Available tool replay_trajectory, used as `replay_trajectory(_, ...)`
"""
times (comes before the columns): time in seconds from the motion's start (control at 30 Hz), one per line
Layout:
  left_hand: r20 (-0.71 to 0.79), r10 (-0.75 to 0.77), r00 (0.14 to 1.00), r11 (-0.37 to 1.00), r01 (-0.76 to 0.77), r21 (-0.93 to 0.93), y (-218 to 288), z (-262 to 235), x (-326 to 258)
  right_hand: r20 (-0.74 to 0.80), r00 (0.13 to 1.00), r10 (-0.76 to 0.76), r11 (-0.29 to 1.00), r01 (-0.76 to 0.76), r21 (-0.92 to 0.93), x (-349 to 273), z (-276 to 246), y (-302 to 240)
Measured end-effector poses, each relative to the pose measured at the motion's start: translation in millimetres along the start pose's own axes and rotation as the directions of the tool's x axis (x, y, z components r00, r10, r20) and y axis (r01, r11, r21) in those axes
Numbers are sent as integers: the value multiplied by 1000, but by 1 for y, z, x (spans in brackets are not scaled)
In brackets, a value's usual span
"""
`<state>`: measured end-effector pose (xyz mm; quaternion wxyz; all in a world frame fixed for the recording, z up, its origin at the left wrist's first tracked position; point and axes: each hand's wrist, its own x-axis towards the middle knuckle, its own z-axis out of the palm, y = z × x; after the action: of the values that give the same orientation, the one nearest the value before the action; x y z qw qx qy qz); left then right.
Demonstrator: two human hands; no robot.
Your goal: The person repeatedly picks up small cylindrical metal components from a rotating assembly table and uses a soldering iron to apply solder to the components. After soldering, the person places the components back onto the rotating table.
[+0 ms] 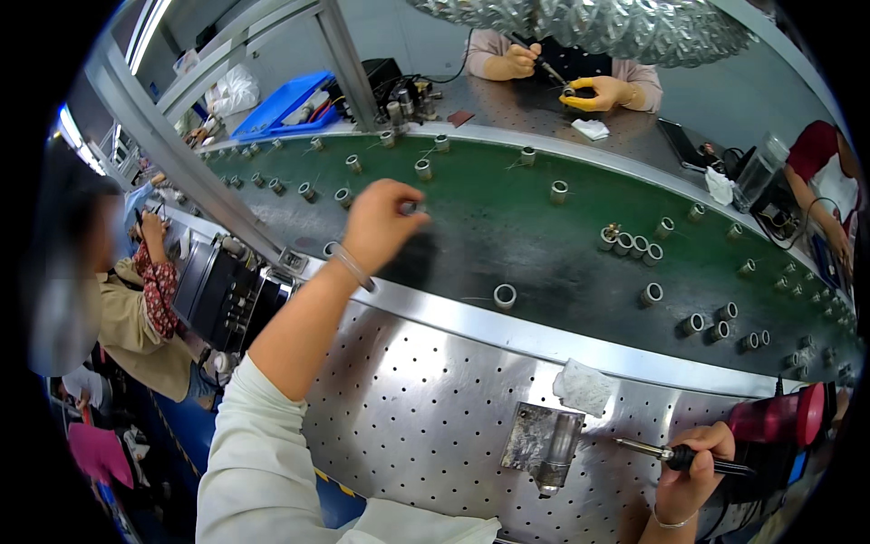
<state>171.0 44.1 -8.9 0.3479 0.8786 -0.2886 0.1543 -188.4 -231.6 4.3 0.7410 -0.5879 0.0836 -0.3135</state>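
At centre frame the left hand (379,227) pinches a small metal ring (412,208) over the green belt (507,227). At lower right the right hand (693,462) grips a soldering iron (666,453), its tip near a metal fixture (544,444).

This is a factory assembly line. A green conveyor belt (507,227) carries rows of small metal cylinders (504,296) between perforated steel workbenches (426,399), with workers seated on both sides. A soldering iron (675,455), a metal fixture (544,442), a blue parts bin (283,105) and a silver extraction duct (625,27) overhead mark it as electronics production.
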Motion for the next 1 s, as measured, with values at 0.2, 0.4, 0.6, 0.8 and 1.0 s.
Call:
replay_trajectory(0.2,9,-89,996,895,76,441,-45,-9,13,-22,996,86,985,-82,152,1,-13,1)
replay_trajectory(0.4,88,377,922,920,-384,83,83,51,12,24,992,122,970,-124,209,0,-15,-3)
replay_trajectory(0.6,414,396,820,905,-424,-26,163,130,39,-26,994,110,979,-103,175,4,-21,-6)
replay_trajectory(0.8,531,723,441,484,-873,66,178,183,65,-101,989,110,985,-95,142,2,-21,-7)
replay_trajectory(1.0,587,728,356,451,-892,-19,163,185,75,-56,998,3,999,-1,42,4,-5,-9)
